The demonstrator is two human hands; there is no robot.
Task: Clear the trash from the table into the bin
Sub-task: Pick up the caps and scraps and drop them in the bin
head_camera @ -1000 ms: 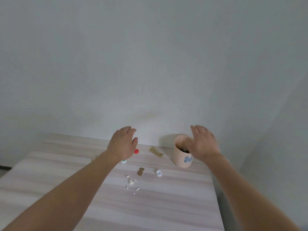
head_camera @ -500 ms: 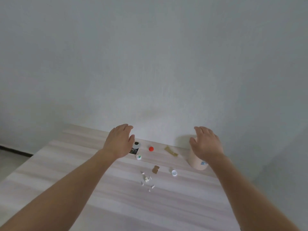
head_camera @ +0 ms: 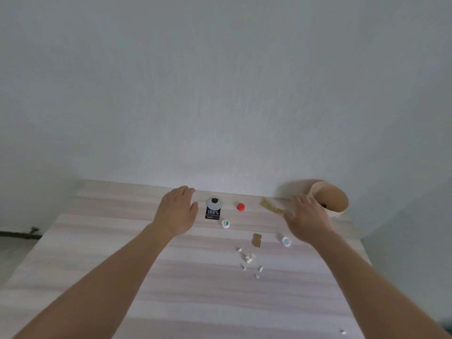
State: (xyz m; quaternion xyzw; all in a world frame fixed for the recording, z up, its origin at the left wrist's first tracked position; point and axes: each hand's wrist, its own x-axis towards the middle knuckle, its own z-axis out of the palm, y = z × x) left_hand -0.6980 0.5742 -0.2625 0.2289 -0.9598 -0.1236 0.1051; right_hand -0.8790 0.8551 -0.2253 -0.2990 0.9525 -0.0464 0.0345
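A beige paper cup bin (head_camera: 338, 195) stands at the table's far right by the wall. Trash lies across the far half of the table (head_camera: 171, 289): a black and grey label (head_camera: 213, 209), a red cap (head_camera: 241, 207), a white and green cap (head_camera: 225, 224), a tan wrapper strip (head_camera: 271, 206), a brown scrap (head_camera: 256, 240), a white cap (head_camera: 286, 241) and several white crumbs (head_camera: 249, 259). My left hand (head_camera: 177, 212) hovers flat, just left of the label. My right hand (head_camera: 307, 220) hovers flat between the wrapper strip and the bin. Both hold nothing.
A plain grey wall rises right behind the table. The table's right edge runs just past the bin, its left edge drops to the floor. One more white crumb (head_camera: 343, 331) lies near the front right corner.
The view has tilted down and swung right, so the table fills more of the frame. Both hands stay spread over the far side; my right hand now sits left of the bin.
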